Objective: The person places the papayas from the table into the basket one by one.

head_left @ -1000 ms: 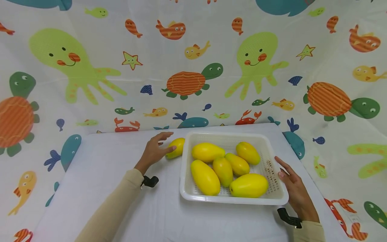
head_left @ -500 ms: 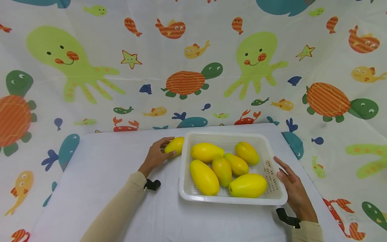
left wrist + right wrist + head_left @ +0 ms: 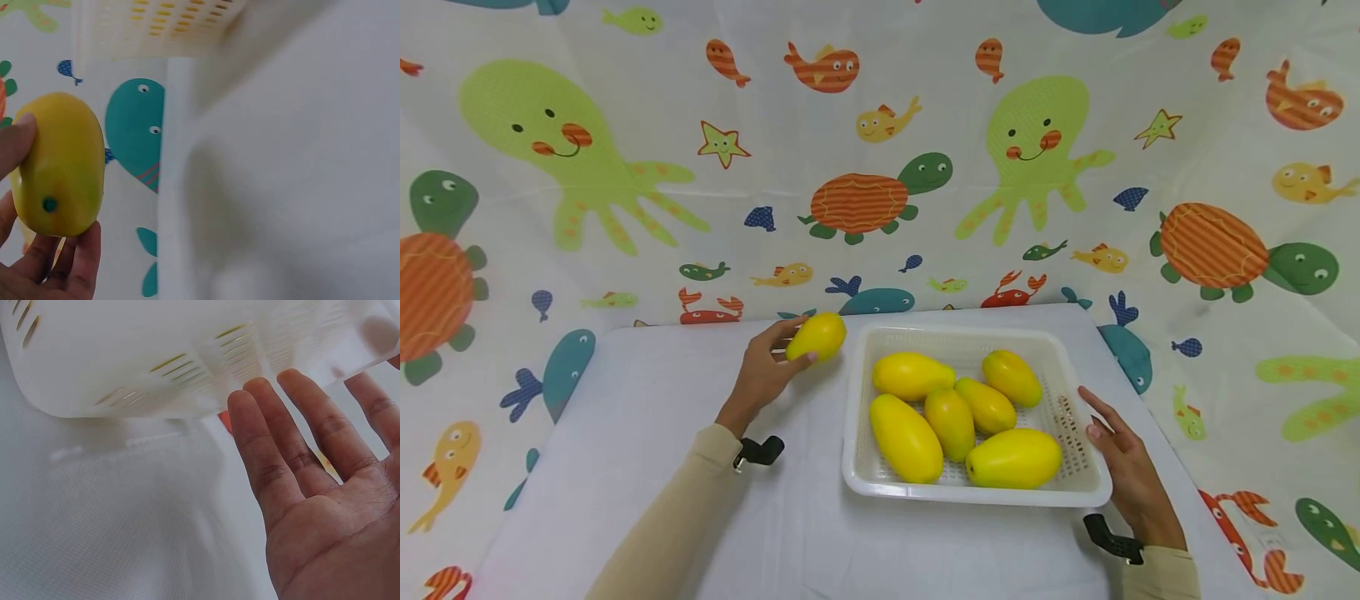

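My left hand (image 3: 760, 373) grips a yellow mango (image 3: 820, 336) between thumb and fingers, held above the table left of the basket. Close up in the left wrist view, the mango (image 3: 62, 162) shows a small dark green stem spot, with the thumb on one side and fingers beneath. Several more yellow mangoes (image 3: 907, 438) lie in the white perforated plastic basket (image 3: 977, 496). At the basket's right side is my right hand (image 3: 1138, 475). Its fingers (image 3: 325, 419) reach out fairly straight against the basket's side wall in the right wrist view.
A white cloth covers the table (image 3: 647, 400). Behind and beside it hangs a curtain (image 3: 850, 108) printed with sea animals. Each wrist wears a small black camera mount (image 3: 762, 451).
The left hand has closed its fingers round the mango beside the basket, lifted it off the table and moved it slightly left. The right hand has stayed at the basket's side.
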`<state>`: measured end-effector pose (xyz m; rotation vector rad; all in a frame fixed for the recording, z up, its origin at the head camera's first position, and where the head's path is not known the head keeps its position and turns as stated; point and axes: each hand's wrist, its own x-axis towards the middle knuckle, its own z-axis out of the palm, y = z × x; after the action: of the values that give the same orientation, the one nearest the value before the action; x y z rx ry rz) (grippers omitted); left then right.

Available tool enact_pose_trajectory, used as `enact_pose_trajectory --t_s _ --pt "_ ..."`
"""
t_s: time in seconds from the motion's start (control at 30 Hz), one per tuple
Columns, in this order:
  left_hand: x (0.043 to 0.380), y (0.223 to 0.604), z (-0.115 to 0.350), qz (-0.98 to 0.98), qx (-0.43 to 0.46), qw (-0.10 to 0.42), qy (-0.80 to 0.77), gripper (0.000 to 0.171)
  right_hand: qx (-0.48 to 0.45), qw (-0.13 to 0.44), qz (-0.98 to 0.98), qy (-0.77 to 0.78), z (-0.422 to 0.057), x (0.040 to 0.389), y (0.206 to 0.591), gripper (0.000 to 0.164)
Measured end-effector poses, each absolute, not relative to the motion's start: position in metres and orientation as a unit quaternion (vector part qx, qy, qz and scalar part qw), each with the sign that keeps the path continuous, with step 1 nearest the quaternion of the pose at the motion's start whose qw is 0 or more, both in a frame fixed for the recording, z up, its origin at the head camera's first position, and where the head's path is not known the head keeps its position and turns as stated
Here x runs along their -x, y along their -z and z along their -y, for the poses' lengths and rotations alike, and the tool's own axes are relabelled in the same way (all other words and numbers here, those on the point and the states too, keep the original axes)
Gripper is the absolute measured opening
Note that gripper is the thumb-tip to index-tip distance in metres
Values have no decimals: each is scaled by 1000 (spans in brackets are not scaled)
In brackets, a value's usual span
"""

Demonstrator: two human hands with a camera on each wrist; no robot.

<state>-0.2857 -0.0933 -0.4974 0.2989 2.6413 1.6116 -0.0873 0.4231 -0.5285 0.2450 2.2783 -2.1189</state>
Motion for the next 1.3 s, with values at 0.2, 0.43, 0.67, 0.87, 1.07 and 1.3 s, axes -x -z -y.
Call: enact_pose_trajectory --t_s 0.2,0.43,0.67,0.87,1.07,1.3 --pt "282 479 90 -842 -130 -20 -522 66 -81 12 -729 680 -423 87 529 62" --pt "279 459 71 -831 -176 -37 -527 65 -78 11 -727 682 -423 87 528 62" --pt "281 444 39 -822 -239 -18 -517 61 -75 11 -724 686 -423 86 528 61" --pt "284 441 8 -807 -295 2 -512 60 -75 12 -723 687 -423 87 529 61" --pt "287 442 -19 -797 -325 25 -509 58 -88 8 -729 679 -422 86 529 62" --pt "287 440 -39 -790 -347 39 -505 58 -80 5 -730 679 -421 86 529 62"
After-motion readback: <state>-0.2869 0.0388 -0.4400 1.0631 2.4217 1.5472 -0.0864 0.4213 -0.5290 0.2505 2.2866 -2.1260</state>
